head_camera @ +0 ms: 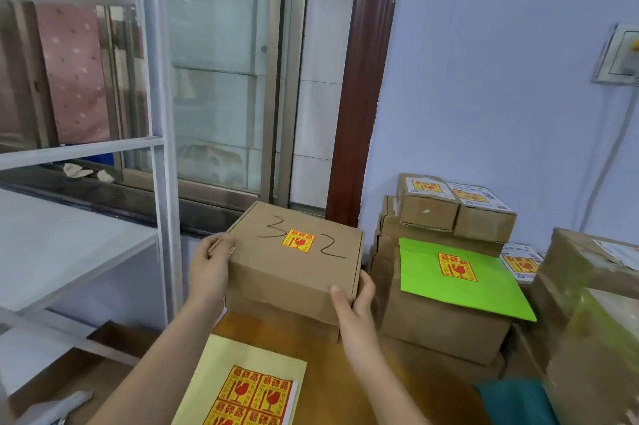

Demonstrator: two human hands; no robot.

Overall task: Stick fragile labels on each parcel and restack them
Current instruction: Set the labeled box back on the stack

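Cardboard parcel [294, 251] gripped between both hands [211, 265] [356, 303], label [298, 240] on top.

Two bare forearms reach in from the lower edge, with no sleeve, glove, watch or ring showing. The left hand [209, 269] and the right hand [356, 307] are bare too, their fingers [337, 293] slim, with short, unpainted nails.
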